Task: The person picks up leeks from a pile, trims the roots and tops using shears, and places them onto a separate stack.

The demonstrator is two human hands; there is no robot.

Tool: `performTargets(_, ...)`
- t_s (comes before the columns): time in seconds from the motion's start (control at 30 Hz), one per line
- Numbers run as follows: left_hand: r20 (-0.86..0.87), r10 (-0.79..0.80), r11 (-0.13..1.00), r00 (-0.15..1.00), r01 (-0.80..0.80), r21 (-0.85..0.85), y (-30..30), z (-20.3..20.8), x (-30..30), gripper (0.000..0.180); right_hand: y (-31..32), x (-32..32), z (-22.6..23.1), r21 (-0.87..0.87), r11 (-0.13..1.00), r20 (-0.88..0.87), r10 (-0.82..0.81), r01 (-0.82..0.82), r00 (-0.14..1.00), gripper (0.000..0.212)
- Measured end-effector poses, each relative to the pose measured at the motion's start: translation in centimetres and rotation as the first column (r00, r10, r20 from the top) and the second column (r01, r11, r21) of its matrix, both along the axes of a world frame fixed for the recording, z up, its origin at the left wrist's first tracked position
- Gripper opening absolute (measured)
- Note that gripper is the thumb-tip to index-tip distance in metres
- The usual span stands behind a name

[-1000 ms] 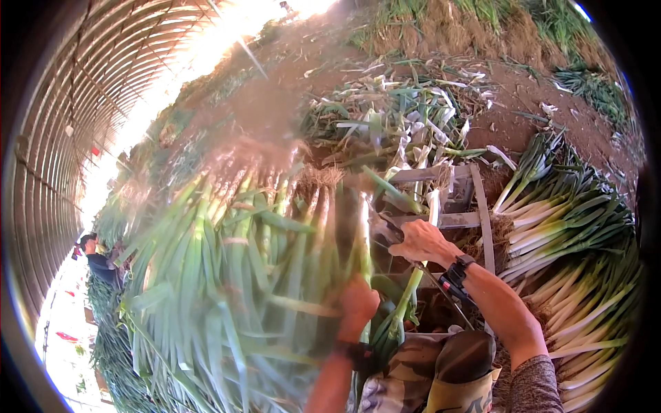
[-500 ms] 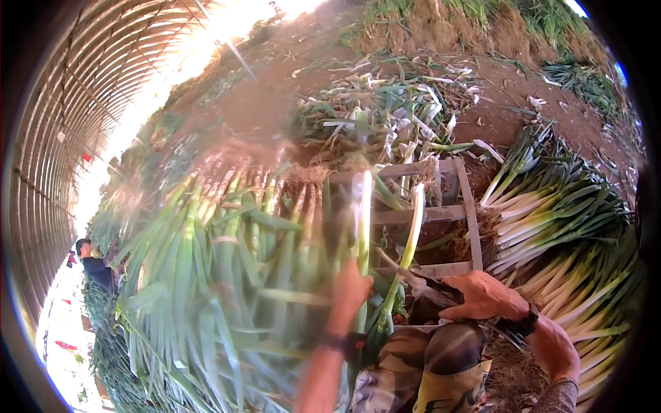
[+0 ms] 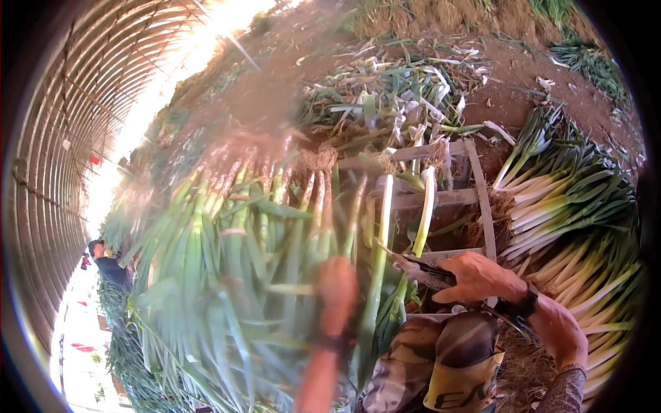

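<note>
My left hand [image 3: 337, 286] is smeared by motion over the green leaves, just below an unpeeled leek [image 3: 354, 213] with brownish skin. Whether its fingers grip anything is not clear. Right of it lie two pale, cleaned leeks: one leek [image 3: 383, 237] with roots at its top, and another leek [image 3: 427, 206] leaning on a wooden crate frame [image 3: 482, 199]. In front of my knees, my right hand [image 3: 475, 275] is closed around the dark handle of a knife [image 3: 420, 266], whose narrow blade points left toward the pale stems.
A large heap of leeks [image 3: 227, 275] with roots facing away fills the left. Stripped leaves and peelings [image 3: 406, 103] lie beyond the crate. Cleaned leeks [image 3: 551, 206] are piled at right. Another person [image 3: 113, 265] is at the far left, under a ribbed tunnel roof [image 3: 62, 138].
My left hand has come away from the pale leek and moved left, toward the heap. A brownish leek now shows above it. The view has shifted slightly; my right hand keeps the knife.
</note>
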State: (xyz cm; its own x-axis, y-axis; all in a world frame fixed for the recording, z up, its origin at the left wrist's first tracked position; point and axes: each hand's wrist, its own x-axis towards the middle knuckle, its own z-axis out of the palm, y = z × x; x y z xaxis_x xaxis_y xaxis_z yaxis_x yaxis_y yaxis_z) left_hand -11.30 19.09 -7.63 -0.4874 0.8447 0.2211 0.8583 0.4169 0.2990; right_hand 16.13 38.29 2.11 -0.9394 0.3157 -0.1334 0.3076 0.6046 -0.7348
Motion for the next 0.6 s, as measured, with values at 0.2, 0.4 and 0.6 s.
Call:
performTargets(0.2,-0.181,0.098,0.974,0.979,-0.131,-0.183,-0.1,-1.1,-0.3,0.024,-0.4,-2.8,1.6,-0.119,0.989,0.099,0.096,-0.084,0.99,0.038)
performTargets(0.4,-0.324,-0.01,0.987,0.946,-0.043,-0.154,1.8,-1.4,-1.1,0.024,-0.5,-6.2,-0.9,-0.011,0.991,0.246,0.13,-0.131,0.96,0.052)
performTargets(0.6,-0.266,-0.046,0.986,0.963,0.002,-0.166,3.3,-0.6,-1.4,0.024,-0.3,-8.9,-2.0,0.046,0.996,0.242,0.059,-0.072,0.968,0.053)
